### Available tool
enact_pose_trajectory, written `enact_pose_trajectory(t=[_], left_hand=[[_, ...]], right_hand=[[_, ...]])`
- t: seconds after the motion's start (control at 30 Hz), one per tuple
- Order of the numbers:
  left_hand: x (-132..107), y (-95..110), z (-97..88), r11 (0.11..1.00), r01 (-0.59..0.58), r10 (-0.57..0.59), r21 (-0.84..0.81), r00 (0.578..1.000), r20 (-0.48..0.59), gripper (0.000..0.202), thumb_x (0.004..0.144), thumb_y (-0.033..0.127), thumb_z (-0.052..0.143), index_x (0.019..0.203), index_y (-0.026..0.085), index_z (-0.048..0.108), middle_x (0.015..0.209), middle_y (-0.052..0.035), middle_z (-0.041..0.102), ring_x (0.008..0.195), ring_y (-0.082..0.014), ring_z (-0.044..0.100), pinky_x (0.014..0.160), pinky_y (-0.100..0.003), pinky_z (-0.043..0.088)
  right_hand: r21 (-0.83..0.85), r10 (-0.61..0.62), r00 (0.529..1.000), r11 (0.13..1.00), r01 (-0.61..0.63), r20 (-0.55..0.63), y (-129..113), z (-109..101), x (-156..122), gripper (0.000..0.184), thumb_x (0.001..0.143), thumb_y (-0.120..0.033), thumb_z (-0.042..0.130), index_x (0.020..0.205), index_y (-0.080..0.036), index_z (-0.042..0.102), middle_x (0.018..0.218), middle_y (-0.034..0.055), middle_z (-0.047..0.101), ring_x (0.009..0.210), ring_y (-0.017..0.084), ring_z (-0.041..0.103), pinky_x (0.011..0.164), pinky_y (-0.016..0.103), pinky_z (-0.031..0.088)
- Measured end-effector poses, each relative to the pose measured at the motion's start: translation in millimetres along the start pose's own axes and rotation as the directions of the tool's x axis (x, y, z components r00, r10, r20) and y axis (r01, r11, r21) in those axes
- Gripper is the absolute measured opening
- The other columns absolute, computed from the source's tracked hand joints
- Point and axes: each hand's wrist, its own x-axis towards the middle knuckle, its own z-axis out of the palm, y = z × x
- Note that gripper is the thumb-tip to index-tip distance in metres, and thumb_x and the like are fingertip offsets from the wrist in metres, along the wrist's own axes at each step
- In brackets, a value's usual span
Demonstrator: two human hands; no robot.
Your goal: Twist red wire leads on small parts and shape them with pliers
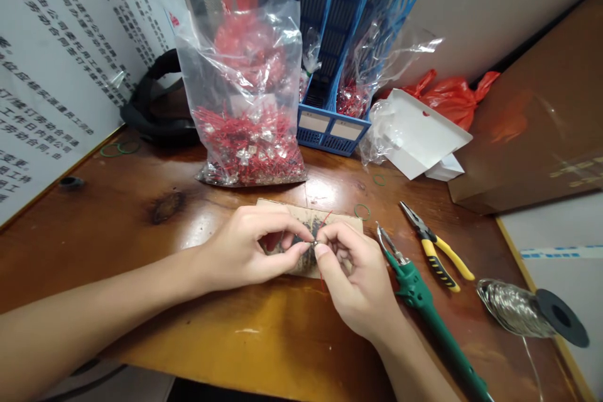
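My left hand and my right hand meet over a small piece of scorched cardboard on the wooden table. Both hands pinch a tiny metal part with a thin red wire between thumb and fingertips. The red wire runs up and down past the pinch. A clear plastic bag of red-wired parts stands just behind the cardboard.
A green-handled tool, yellow-handled pliers and a spool of silver wire lie to the right. A blue file rack, white packets, red bags, a brown box and green rubber bands sit behind.
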Motion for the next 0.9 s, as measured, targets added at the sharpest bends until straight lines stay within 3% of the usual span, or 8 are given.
enact_pose_trajectory(t=[0.33, 0.7, 0.9], left_hand=[[1.6, -0.4, -1.4, 0.971, 0.209, -0.195, -0.115, 0.973, 0.125, 0.011, 0.093, 0.015, 0.071, 0.087, 0.009, 0.078, 0.062, 0.0019, 0.059, 0.052, -0.0056, 0.047, 0.047, -0.014, 0.037], [-1.7, -1.6, 0.6, 0.966, 0.208, -0.177, -0.156, 0.966, 0.189, 0.014, 0.097, 0.02, 0.07, 0.09, 0.011, 0.079, 0.067, 0.0002, 0.063, 0.057, -0.0064, 0.05, 0.051, -0.014, 0.038], [-1.2, -0.6, 0.1, 0.962, 0.232, -0.204, -0.143, 0.961, 0.186, 0.016, 0.098, 0.019, 0.068, 0.089, 0.01, 0.078, 0.069, -0.0007, 0.064, 0.057, -0.0065, 0.05, 0.05, -0.014, 0.038]], right_hand=[[-0.149, -0.112, 0.993, 0.982, 0.114, 0.02, 0.4, -0.2, 1.0, 0.016, 0.094, -0.011, 0.054, 0.079, -0.018, 0.056, 0.07, -0.0028, 0.051, 0.061, 0.01, 0.046, 0.056, 0.026, 0.032], [-0.115, -0.077, 0.994, 0.99, 0.085, 0.078, 0.3, -2.2, 1.6, 0.022, 0.095, -0.013, 0.05, 0.075, -0.019, 0.047, 0.068, -0.0036, 0.048, 0.062, 0.011, 0.044, 0.059, 0.027, 0.032], [-0.118, -0.091, 0.992, 0.988, 0.101, 0.089, 1.1, -0.6, 0.0, 0.02, 0.096, -0.012, 0.05, 0.077, -0.019, 0.049, 0.071, -0.0027, 0.05, 0.065, 0.012, 0.046, 0.062, 0.028, 0.033]])
